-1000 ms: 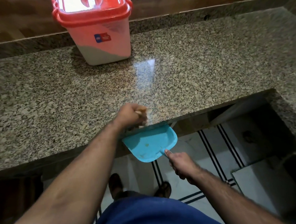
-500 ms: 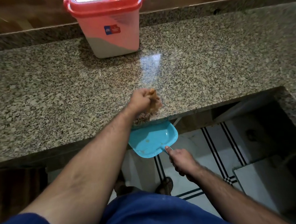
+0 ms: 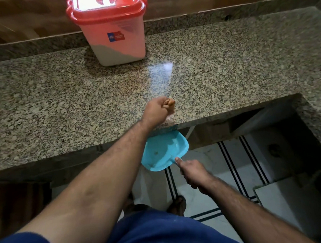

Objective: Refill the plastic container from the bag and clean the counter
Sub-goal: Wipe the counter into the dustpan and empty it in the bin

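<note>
Nearest, the right hand (image 3: 194, 172) is curled round the handle of a turquoise dustpan (image 3: 164, 152), thumb laid straight along the handle toward the pan; the handle itself is hidden inside the fist. The right forearm comes in from the lower right and the wrist is roughly level, so the pan is held below the front edge of the granite counter (image 3: 65, 103), its open mouth tucked under that edge. A few small crumbs lie on the pan's floor.

Just beyond the dustpan, the left hand (image 3: 156, 112) is closed tight round a small hand brush (image 3: 170, 114). The brown end of its handle sticks out past the knuckles, and the pale bristles point down, blurred, meeting the counter right at its front edge, directly above the dustpan's mouth. The left arm reaches forward from the lower left, nearly straight, with the back of the hand facing up and the wrist passing over the counter's edge.

Farther back on the counter, well apart from both hands, the plastic container (image 3: 111, 37) stands upright near the rear raised ledge. Its red lid is on and its clear walls show a white fill up to a slanting line in the lower part. A small red and blue label sits on its front face.

Below the counter's edge, by the dustpan, lies a white tiled floor (image 3: 208, 201) with dark stripes.
</note>
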Demonstrator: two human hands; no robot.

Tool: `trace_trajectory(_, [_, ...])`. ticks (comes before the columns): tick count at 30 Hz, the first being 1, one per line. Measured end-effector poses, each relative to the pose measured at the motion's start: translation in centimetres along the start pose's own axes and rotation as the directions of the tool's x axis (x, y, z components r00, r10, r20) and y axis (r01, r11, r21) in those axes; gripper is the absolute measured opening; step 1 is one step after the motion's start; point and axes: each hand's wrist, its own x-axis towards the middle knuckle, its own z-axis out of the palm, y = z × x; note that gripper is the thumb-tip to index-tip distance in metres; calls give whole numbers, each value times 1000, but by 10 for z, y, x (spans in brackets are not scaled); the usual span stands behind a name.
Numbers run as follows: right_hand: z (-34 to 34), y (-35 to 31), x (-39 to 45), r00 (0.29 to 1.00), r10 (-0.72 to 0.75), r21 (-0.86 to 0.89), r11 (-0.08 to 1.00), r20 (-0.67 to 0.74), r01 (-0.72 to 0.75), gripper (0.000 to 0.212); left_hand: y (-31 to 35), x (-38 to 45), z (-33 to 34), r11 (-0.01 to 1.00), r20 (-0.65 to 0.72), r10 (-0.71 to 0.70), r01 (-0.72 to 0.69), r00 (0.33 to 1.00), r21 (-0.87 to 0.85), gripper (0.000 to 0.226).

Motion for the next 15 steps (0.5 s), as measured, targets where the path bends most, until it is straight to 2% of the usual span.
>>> trace_trajectory(2, [-1, 3, 2, 1000, -6, 0, 1000, 19, 6, 53, -7, -6, 15, 999, -11, 22, -21, 1000, 32, 35])
trace_trajectory(4, [-1, 6, 3, 999, -12, 3, 1000, 33, 12, 53, -20, -20, 32, 982, 73, 2, -16, 997, 188, 42])
trace_trajectory(6, [-1, 10, 3, 999, -20, -10, 1000, 37, 21, 54, -35, -40, 37, 927, 123, 38, -81, 992, 367, 42])
trace_trajectory(7, [-1, 11, 3, 999, -24, -25, 999, 39, 25, 54, -43, -50, 36, 910, 137, 50, -101, 989, 402, 40])
trace_trajectory(10, [1, 10, 3, 998, -34, -65, 997, 51, 38, 53, -57, -84, 20, 869, 248, -37, -92, 968, 486, 35])
trace_trajectory(12, [7, 9, 1, 997, -49, -80, 995, 60, 53, 53, -66, -108, 5, 900, 218, -63, -39, 974, 435, 42])
trace_trajectory(15, [22, 8, -3, 994, -68, -108, 991, 82, 77, 51, -70, -142, -25, 979, 15, -62, 58, 998, 193, 43])
